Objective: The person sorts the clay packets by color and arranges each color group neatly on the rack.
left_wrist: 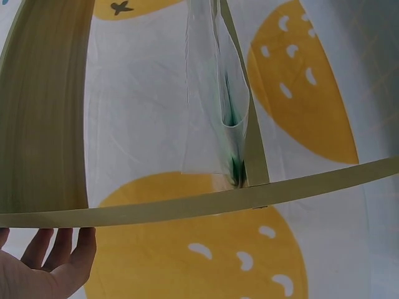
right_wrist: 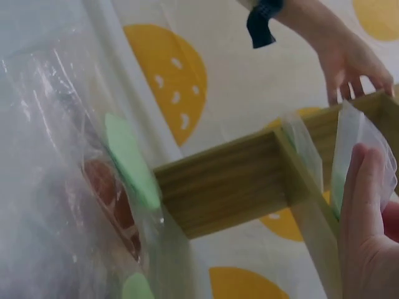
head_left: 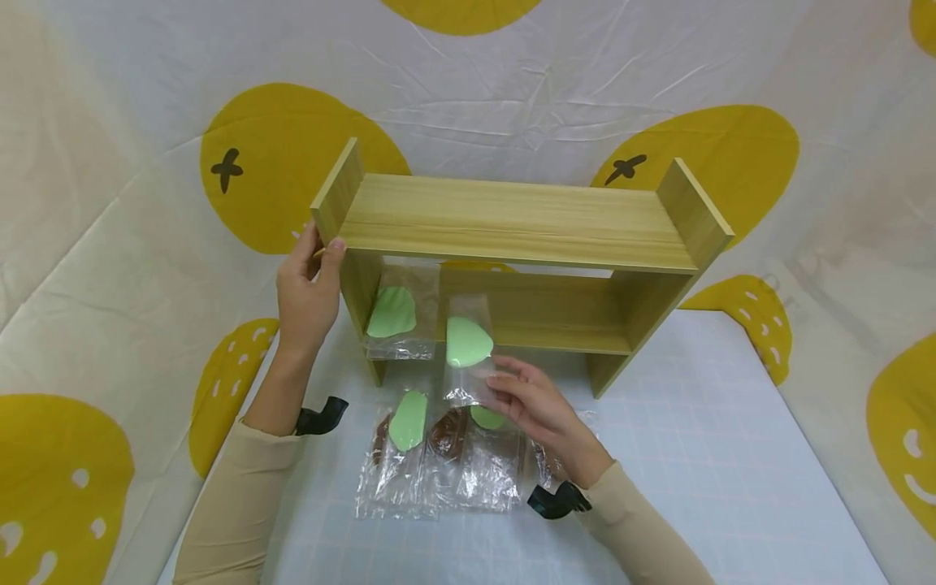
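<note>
A small two-tier wooden shelf point(head_left: 512, 219) stands on the table. With my left hand point(head_left: 310, 296) I grip its left side panel near the upper board, thumb at the front; in the left wrist view the left fingers point(left_wrist: 81, 255) lie against the panel's edge. My right hand point(head_left: 534, 402) pinches the lower right part of a clear plastic bag with a pale green piece point(head_left: 468, 345), held in front of the shelf's lower tier. A similar green-piece bag point(head_left: 392, 313) stands upright inside that tier, by the left panel. In the right wrist view, the held bag point(right_wrist: 355, 137) partly hides behind my fingers.
Several clear bags lie on the table before the shelf, some with green pieces point(head_left: 408, 421), some with brown ones point(head_left: 448, 435). The table point(head_left: 695, 455) has a pale checked cover. A white cloth point(head_left: 497, 106) with yellow shapes hangs behind and at both sides.
</note>
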The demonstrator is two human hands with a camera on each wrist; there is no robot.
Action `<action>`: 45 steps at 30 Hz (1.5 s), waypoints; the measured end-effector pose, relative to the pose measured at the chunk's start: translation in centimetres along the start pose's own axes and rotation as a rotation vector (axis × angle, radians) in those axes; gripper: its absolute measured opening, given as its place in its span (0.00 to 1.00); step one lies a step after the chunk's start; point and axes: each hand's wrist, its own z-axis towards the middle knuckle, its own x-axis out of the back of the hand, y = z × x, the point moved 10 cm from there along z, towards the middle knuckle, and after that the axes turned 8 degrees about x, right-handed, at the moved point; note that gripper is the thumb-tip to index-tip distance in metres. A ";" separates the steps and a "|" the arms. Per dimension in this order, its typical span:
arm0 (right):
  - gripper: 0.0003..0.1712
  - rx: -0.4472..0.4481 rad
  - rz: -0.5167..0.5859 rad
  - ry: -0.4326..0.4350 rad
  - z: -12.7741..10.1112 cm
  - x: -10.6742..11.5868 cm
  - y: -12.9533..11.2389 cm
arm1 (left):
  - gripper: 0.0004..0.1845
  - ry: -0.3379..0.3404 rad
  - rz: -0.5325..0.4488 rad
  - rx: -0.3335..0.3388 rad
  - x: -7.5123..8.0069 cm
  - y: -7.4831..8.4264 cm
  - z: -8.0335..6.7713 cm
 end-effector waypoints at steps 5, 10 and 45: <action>0.33 -0.036 -0.011 0.060 0.9 -0.1 0.5 | 0.23 0.002 0.003 0.008 0.1 0.0 0.0; 0.28 -0.036 0.027 0.075 1.6 -0.4 0.7 | 0.23 -0.001 -0.005 0.012 0.0 -0.1 0.0; 0.12 -0.041 0.024 0.026 -0.4 -1.9 1.8 | 0.22 0.007 0.023 -0.011 0.1 0.2 0.0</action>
